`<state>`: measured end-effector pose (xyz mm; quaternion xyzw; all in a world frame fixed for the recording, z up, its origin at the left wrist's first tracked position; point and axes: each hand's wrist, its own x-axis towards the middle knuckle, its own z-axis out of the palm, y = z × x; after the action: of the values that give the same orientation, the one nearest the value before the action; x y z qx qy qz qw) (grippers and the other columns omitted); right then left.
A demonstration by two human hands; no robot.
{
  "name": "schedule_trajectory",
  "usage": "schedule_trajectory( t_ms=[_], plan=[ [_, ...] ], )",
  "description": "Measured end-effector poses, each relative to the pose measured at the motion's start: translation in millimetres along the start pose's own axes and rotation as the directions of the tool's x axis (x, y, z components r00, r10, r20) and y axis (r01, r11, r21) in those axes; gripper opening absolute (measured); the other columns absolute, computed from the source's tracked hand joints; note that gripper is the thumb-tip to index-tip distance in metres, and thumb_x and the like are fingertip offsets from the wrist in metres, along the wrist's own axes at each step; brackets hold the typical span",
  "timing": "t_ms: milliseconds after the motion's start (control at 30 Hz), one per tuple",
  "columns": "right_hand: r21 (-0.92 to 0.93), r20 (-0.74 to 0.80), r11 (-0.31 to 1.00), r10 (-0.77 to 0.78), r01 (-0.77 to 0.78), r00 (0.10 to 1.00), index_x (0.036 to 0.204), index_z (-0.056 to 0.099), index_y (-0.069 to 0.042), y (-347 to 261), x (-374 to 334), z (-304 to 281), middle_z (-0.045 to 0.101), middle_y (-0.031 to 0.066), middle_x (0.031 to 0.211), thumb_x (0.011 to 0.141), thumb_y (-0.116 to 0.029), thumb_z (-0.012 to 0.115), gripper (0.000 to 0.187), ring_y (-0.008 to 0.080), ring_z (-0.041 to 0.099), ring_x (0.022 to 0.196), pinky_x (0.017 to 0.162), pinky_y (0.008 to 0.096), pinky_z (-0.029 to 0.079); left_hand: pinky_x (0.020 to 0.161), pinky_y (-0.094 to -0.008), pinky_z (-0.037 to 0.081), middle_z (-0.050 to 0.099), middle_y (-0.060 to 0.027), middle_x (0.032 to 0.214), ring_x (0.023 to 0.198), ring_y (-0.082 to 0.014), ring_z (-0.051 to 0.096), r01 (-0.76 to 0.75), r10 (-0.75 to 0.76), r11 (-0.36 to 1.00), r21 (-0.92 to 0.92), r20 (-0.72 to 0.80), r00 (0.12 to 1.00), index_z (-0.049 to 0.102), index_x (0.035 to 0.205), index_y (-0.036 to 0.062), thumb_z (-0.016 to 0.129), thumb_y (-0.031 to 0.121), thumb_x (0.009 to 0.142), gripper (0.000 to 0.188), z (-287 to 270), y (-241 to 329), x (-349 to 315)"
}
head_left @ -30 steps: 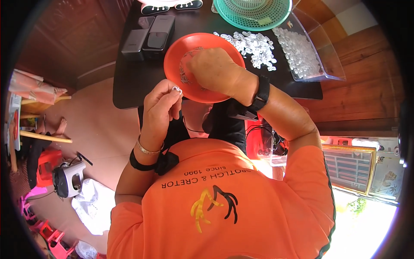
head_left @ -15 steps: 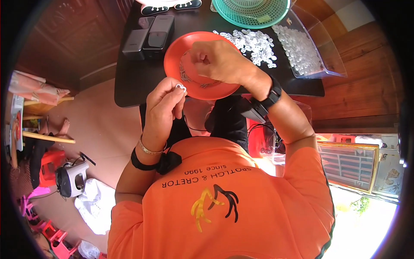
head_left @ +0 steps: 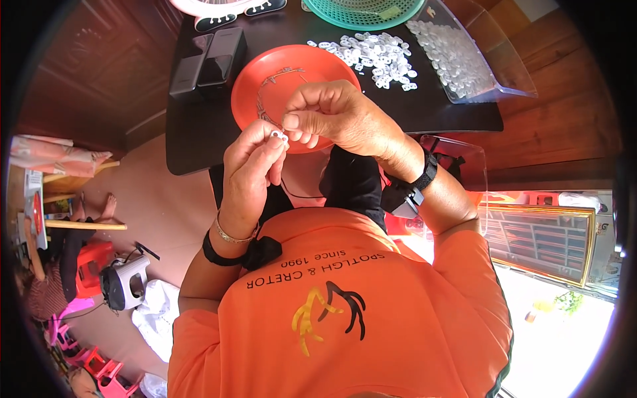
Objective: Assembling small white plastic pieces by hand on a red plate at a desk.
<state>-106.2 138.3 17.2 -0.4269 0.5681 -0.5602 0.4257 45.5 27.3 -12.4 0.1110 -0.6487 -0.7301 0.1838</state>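
My left hand (head_left: pixel 244 162) is closed in a pinch on a small white plastic piece (head_left: pixel 279 136) with round holes, held just in front of the near rim of a red plate (head_left: pixel 244 79). My right hand (head_left: pixel 348 119) has its thumb and fingers pressed together right beside that piece, over the plate. Whatever lies between its fingertips is too small to make out. Thin grey metal pins (head_left: pixel 261 103) lie scattered in the plate, partly hidden by my hands. Behind the plate to the right is a loose pile of similar white pieces (head_left: pixel 381 58).
On the dark table (head_left: pixel 192 136), two grey devices (head_left: pixel 222 58) lie left of the plate. A green basket (head_left: pixel 363 23) stands at the back. A clear bin (head_left: pixel 458 63) of white pieces occupies the right side. At the far left, another person's foot (head_left: pixel 109 205) shows near a red stool (head_left: pixel 91 265).
My right hand has come down from over the plate's middle to the fingertips of my left hand. The left hand keeps its pinch on the white piece. The view has shifted slightly.
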Motion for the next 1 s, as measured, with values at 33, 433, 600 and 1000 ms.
schedule_trajectory(
  t_ms=[33,433,600,1000],
  plan=[
    [0.007,0.009,1.0,-0.009,0.009,1.0,0.089,0.063,0.0,1.9,-0.5,-0.1,0.06,0.0009,0.076,0.091,-0.014,0.063,0.014,0.0083,0.056,0.069,0.061,0.0229,0.048,0.044,-0.0192,0.025,0.048,-0.0003,0.059,0.047,-0.0049,0.037,0.003,-0.003,1.0,0.003,0.003,1.0,0.051,0.082,0.004,0.045,0.019,0.093,0.02,0.7,-0.1,0.2],
    [-0.293,-0.016,0.95,-0.121,0.111,0.993,0.086,0.063,-0.001,3.1,-5.8,-0.1,0.065,0.0067,0.074,0.086,-0.011,0.064,0.01,0.0142,0.062,0.07,0.062,0.029,0.048,0.045,-0.0194,0.024,0.044,0.0011,0.058,0.047,-0.0045,0.035,0.001,-0.002,0.999,0.037,0.027,1.0,0.046,0.074,0.0063,0.045,0.019,0.093,0.023,5.1,-4.9,0.9],
    [-0.434,-0.014,0.89,-0.163,0.141,0.986,0.086,0.061,0.0,0.5,-10.0,3.9,0.063,0.0037,0.073,0.089,-0.009,0.062,0.009,0.0079,0.057,0.068,0.062,0.0252,0.046,0.045,-0.0199,0.024,0.042,0.0017,0.058,0.047,-0.0043,0.034,-0.001,0.0,0.998,0.063,0.014,1.0,0.043,0.072,0.0073,0.047,0.016,0.092,0.023,6.8,-4.9,-0.1],
    [-0.488,-0.122,0.86,-0.237,0.15,0.964,0.079,0.059,-0.002,14.3,-15.9,14.3,0.062,0.0073,0.068,0.086,-0.01,0.064,0.011,0.0151,0.06,0.062,0.057,0.0285,0.046,0.043,-0.0194,0.024,0.042,0.0015,0.056,0.046,-0.0044,0.033,0.023,-0.024,0.997,0.079,0.011,1.0,0.045,0.072,0.0061,0.047,0.015,0.089,0.02,3.7,-9.8,1.0]
  ],
)
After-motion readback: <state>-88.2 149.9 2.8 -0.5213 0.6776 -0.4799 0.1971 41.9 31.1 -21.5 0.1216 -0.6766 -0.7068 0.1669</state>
